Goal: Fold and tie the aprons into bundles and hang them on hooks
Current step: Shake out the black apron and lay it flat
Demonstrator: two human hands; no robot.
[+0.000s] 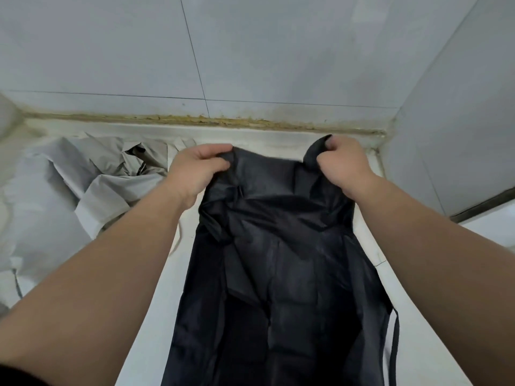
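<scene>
We're early on: black apron (278, 260) lies spread on the counter (156, 288), not folded yet. L hand (199, 169) & R hand (341, 165) each pinch a top corner. Grey aprons (92, 174) wait at left; tying, hanging remain; no hooks in view.

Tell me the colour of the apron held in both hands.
Plain black, no pattern: the apron, seen in the head view.

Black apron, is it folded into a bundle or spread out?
Spread out, though creased. The black apron lies lengthwise on the white counter, its top corners pinched by the left hand and right hand.
</scene>
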